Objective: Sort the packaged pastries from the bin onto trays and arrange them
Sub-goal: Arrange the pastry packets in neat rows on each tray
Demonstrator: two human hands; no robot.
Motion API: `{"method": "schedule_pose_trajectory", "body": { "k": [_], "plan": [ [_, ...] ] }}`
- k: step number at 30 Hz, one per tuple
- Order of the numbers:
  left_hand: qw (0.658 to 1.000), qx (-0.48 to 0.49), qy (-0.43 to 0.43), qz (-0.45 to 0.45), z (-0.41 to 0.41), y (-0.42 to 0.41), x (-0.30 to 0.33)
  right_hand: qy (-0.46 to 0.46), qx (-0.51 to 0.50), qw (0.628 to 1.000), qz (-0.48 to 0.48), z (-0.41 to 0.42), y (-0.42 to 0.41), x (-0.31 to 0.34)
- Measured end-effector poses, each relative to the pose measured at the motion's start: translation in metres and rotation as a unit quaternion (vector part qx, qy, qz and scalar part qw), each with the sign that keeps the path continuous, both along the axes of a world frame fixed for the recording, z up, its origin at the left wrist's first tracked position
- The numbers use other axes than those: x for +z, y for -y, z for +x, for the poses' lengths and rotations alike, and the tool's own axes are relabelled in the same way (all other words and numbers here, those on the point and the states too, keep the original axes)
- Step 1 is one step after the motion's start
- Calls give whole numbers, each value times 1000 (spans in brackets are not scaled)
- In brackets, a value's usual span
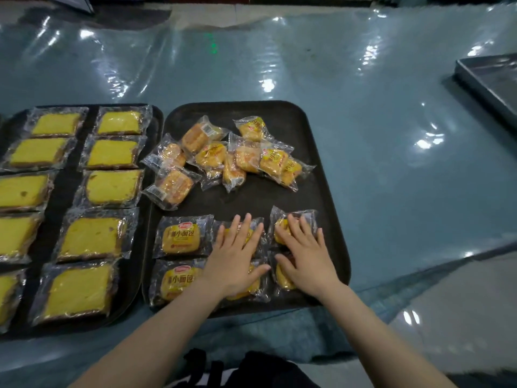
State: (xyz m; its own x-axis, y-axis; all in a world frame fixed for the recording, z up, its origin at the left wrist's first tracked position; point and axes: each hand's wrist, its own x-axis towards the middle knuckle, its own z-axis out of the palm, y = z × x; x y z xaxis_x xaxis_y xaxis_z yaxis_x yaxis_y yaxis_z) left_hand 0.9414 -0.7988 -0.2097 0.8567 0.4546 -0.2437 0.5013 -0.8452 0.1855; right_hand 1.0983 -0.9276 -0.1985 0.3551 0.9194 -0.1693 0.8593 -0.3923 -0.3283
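A dark tray (313,127) holds small wrapped buns. Several lie in a loose heap (223,155) at its far half. Near its front edge, wrapped buns (181,238) lie in two neat rows. My left hand (237,259) rests flat, fingers spread, on the middle packets of those rows. My right hand (306,254) lies flat with fingers apart on the right-hand packets (284,278). Neither hand grips anything. A second dark tray (156,119) on the left carries yellow cake slices (112,187) in clear wrappers, set in columns.
The trays sit on a table covered in shiny blue-green plastic sheet (391,149). A metal tray (492,82) stands at the far right edge. A pale floor strip (461,298) shows at lower right. Dark clothing (251,371) is at the bottom.
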Motion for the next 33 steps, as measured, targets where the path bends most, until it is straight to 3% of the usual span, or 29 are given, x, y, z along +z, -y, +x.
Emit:
{"method": "schedule_pose_trajectory", "body": {
  "k": [8,15,21,24,33],
  "plan": [
    [1000,18,20,-10,4,3,2,18,-17,1000,-16,2,6,1],
    [980,65,171,-81,1,-4,16,-6,-21,999,-24,5,-3,8],
    [964,142,212,-74,1,-22,31,9,-102,989,110,23,-40,29],
    [958,168,218,-83,-1,-35,34,6,-117,984,132,42,-75,36],
    [948,239,207,-44,6,-94,38,18,-72,997,13,78,-157,17]
  ]
}}
